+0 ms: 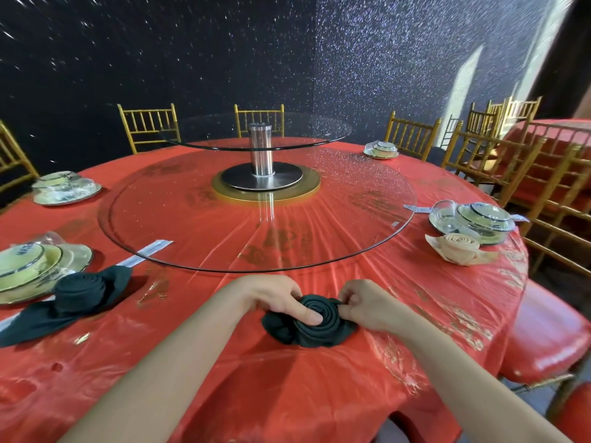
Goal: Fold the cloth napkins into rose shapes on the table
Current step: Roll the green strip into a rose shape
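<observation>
A dark green napkin (319,327) rolled into a spiral rose lies on the red table (287,394) near the front edge. My left hand (275,298) holds its left side, with the thumb pressing on the coil's top. My right hand (364,302) pinches the coil's right edge between curled fingers. A second dark green rose napkin (76,295) with spread leaf corners lies at the left. A beige rose napkin (457,249) sits at the right.
A two-tier glass turntable (192,238) on a steel post fills the table's middle. Wrapped dish sets stand at the left (28,266), far left (64,188), right (473,219) and far right (382,150). Gold chairs (492,161) ring the table; a red seat (550,340) is close on the right.
</observation>
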`<state>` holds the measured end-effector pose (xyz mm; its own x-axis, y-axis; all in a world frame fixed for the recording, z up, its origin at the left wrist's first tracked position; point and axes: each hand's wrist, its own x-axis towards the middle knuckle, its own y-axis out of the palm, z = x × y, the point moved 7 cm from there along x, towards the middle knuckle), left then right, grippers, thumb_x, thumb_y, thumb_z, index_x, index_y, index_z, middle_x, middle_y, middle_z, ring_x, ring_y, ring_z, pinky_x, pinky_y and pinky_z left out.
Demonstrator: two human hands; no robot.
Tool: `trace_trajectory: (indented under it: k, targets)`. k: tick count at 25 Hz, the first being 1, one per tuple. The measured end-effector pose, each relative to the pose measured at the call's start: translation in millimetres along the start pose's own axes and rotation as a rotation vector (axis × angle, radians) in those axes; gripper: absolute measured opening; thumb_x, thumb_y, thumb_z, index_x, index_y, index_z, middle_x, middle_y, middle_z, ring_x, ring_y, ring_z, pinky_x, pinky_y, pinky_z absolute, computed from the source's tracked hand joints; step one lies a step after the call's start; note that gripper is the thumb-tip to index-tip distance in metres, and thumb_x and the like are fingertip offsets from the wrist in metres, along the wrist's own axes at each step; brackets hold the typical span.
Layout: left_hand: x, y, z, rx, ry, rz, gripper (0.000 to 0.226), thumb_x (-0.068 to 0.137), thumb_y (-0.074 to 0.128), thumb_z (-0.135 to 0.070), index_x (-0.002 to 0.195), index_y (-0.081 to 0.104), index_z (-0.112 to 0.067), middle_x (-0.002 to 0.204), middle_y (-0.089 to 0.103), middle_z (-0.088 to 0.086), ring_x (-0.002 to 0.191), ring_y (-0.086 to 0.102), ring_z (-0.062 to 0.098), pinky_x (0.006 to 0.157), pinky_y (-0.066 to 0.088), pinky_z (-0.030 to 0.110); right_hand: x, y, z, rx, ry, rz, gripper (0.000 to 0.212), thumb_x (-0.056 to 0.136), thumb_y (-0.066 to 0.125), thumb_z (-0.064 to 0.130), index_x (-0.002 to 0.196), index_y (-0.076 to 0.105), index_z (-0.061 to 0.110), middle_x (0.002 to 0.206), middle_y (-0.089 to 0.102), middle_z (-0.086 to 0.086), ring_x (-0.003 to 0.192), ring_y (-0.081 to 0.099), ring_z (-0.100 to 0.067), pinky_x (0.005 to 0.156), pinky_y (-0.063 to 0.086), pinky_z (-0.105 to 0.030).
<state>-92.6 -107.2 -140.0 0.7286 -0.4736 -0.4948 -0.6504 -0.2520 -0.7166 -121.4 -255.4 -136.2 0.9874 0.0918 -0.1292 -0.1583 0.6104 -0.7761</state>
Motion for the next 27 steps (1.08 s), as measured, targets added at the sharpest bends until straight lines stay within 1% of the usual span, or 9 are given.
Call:
trace_trajectory:
  k: [6,9,12,15,19,21,23,25,27]
  targets:
    - [-5,3,3,-0.163,0.056,-0.058,0.039,0.072,0.078,-0.042,0.095,0.063,-0.014,0.092,0.062,0.000,0.083,0.057,0.013,0.076,0.046,0.026,-5,-4,-11,0.243,0.034,-0.038,0.023,0.073,0.075,0.012,0.060,0.056,0.016,0.051,0.053,0.000,0.050,0.049,-0.013,0.050,0.040,-0.025]
    - [-10,4,8,-0.268,0.060,-0.043,0.062,0.052,0.085,-0.054,0.093,0.068,-0.010,0.089,0.066,0.003,0.083,0.059,0.016,0.078,0.046,0.031,-9,-5,-14,0.399,0.038,-0.073,0.030,0.074,0.077,0.015,0.059,0.052,0.015,0.052,0.051,-0.001,0.049,0.046,-0.013,0.049,0.037,-0.026]
    - [-12,6,10,-0.366,0.081,-0.059,0.063,0.050,0.083,-0.047,0.097,0.067,-0.009,0.092,0.070,0.005,0.087,0.066,0.019,0.086,0.052,0.035,-14,3,-12,0.623,0.070,-0.018,0.026,0.083,0.070,0.012,0.068,0.049,0.012,0.064,0.054,-0.009,0.057,0.051,-0.016,0.050,0.045,-0.026]
    - [-15,3,5,-0.455,0.107,-0.124,0.053,0.055,0.084,-0.043,0.094,0.063,-0.012,0.087,0.070,0.004,0.080,0.066,0.018,0.077,0.053,0.032,-18,10,-8,0.834,0.093,0.058,0.020,0.089,0.061,0.012,0.074,0.048,0.011,0.076,0.058,-0.014,0.066,0.058,-0.018,0.061,0.052,-0.029]
    - [-10,4,5,-0.526,0.097,-0.109,0.053,0.051,0.084,-0.058,0.080,0.064,-0.019,0.084,0.063,0.004,0.078,0.055,0.019,0.070,0.038,0.031,-21,1,0,0.790,-0.010,0.070,0.032,0.073,0.076,0.028,0.086,0.052,0.009,0.070,0.064,-0.010,0.056,0.057,-0.016,0.054,0.046,-0.027]
    - [-2,2,3,-0.581,0.094,-0.097,0.064,0.039,0.083,-0.067,0.081,0.068,-0.021,0.088,0.064,0.005,0.083,0.052,0.021,0.070,0.030,0.035,-16,-6,-2,0.747,-0.035,0.056,0.049,0.061,0.082,0.034,0.095,0.059,0.006,0.081,0.070,-0.018,0.069,0.066,-0.033,0.066,0.053,-0.041]
    - [6,-1,-4,-0.617,0.117,-0.077,0.058,0.052,0.084,-0.059,0.089,0.068,-0.019,0.089,0.068,0.003,0.081,0.060,0.018,0.066,0.038,0.029,-9,-10,-6,0.801,-0.040,0.104,0.045,0.062,0.084,0.036,0.097,0.070,0.011,0.098,0.068,-0.025,0.092,0.060,-0.050,0.082,0.048,-0.056]
    - [16,-6,-18,-0.671,0.141,-0.012,0.045,0.066,0.082,-0.043,0.098,0.067,-0.016,0.094,0.071,0.004,0.084,0.068,0.017,0.069,0.054,0.028,-2,-18,-15,0.889,-0.009,0.129,0.031,0.067,0.081,0.029,0.093,0.075,0.013,0.100,0.068,-0.023,0.089,0.060,-0.044,0.075,0.049,-0.046]
    - [32,-13,-33,-0.713,0.153,0.054,0.042,0.072,0.077,-0.033,0.106,0.065,-0.012,0.103,0.071,0.009,0.094,0.068,0.022,0.079,0.056,0.032,7,-31,-27,0.974,0.008,0.116,0.025,0.068,0.080,0.022,0.090,0.075,0.010,0.101,0.069,-0.023,0.091,0.061,-0.036,0.080,0.047,-0.042]
